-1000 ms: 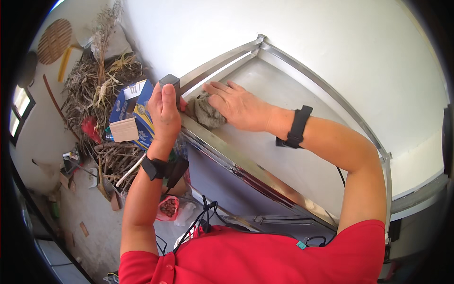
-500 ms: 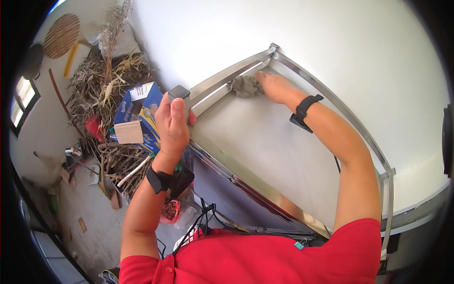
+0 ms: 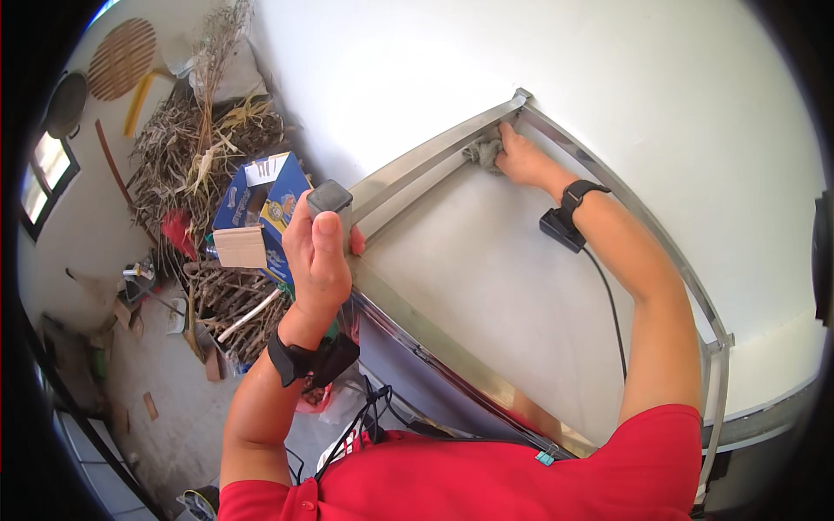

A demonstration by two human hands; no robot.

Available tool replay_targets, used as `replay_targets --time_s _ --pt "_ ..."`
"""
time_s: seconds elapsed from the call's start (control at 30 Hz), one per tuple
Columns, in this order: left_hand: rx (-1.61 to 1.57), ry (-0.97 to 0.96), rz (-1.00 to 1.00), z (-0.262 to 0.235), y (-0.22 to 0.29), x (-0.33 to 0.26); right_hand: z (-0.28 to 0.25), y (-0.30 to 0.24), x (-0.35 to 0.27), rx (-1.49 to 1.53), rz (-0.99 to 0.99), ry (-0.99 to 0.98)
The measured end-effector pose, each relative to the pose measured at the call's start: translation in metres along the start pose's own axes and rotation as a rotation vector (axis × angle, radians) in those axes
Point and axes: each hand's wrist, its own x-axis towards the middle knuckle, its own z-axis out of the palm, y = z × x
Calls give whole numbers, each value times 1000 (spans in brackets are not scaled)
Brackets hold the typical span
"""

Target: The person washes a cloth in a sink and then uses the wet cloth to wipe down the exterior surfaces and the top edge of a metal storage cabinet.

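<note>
At far corner: R hand (image 3: 521, 156) presses grey rag (image 3: 485, 153) | steel top (image 3: 486, 286) | white wall (image 3: 417, 69)

To your left: a blue cardboard box (image 3: 265, 204) resting against a heap of dry stalks (image 3: 187, 148); a round woven mat (image 3: 122, 58) beside a yellow handle (image 3: 137, 104); a window (image 3: 45, 169) beyond.

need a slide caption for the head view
Right hand presses a grey cloth into the metal-framed panel's far corner; left hand holds a small dark object.
</note>
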Motion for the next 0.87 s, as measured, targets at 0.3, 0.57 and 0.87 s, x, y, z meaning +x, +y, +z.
replay_targets --time_s 0.3,0.57,0.87 --pt "-45 8 -4 0 -2 2 -19 5 10 -241 -38 -274" --pt "6 20 11 1 0 3 -5 -8 -1 -60 -101 -194" --pt "68 9 -12 -1 2 4 -21 -82 -49 35 -185 -318"
